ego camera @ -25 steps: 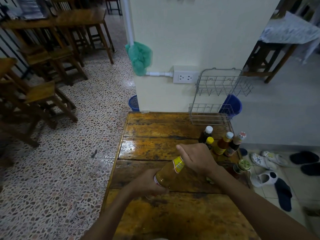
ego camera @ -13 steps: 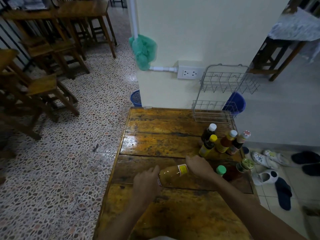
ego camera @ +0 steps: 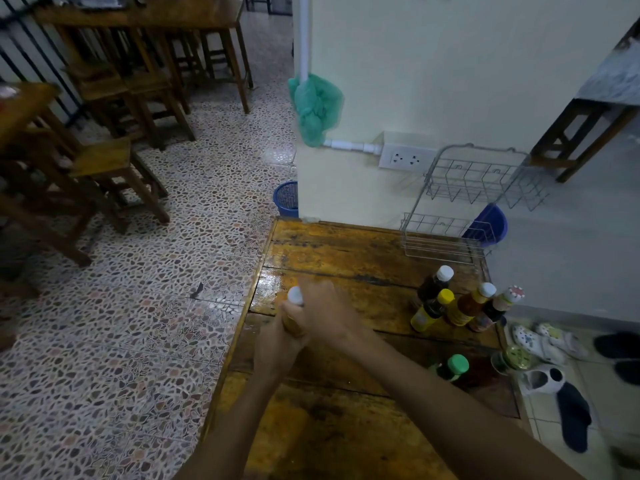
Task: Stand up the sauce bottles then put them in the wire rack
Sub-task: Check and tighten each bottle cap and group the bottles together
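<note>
Now upright, the sauce bottle [ego camera: 294, 315] stands between the left hand [ego camera: 277, 344] and right hand [ego camera: 325, 315], both wrapped around its smooth, probably heavy body below the cap.

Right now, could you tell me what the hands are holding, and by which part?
Both hands, left and right, wrap the body of an amber sauce bottle; its white cap sticks out above them.
</note>
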A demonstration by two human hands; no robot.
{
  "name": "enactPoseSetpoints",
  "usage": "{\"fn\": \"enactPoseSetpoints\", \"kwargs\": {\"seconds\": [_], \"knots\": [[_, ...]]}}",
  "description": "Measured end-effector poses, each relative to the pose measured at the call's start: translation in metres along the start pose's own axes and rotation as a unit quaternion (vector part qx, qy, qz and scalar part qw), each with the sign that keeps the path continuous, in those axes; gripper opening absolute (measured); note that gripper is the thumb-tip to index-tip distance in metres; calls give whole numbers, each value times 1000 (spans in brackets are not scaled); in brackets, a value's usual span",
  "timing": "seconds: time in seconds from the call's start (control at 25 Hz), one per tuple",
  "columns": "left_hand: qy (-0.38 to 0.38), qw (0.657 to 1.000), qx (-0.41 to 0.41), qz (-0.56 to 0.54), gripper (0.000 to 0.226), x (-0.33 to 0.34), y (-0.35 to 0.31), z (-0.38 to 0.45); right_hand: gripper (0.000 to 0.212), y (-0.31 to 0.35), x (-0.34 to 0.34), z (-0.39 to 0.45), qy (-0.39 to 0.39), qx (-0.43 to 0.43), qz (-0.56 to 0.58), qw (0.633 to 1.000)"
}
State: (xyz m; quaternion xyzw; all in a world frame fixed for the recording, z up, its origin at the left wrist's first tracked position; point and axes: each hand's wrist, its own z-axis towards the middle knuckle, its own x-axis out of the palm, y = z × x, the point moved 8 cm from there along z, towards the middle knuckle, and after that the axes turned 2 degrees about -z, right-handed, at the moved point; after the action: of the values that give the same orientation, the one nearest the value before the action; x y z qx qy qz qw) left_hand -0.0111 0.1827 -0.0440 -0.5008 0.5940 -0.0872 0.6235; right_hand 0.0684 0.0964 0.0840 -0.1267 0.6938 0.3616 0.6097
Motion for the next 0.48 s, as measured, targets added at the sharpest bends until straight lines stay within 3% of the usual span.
{"fn": "enactPoseSetpoints", "kwargs": {"seconds": [0.2, 0.48], "knots": [[29, 997, -31, -69, 47, 3, 24, 23, 51, 5, 28, 20, 57, 11, 13, 998], [14, 997, -20, -67, 42, 14, 35, 25, 44, 8, 39, 20, 49, -13, 36, 998]]}}
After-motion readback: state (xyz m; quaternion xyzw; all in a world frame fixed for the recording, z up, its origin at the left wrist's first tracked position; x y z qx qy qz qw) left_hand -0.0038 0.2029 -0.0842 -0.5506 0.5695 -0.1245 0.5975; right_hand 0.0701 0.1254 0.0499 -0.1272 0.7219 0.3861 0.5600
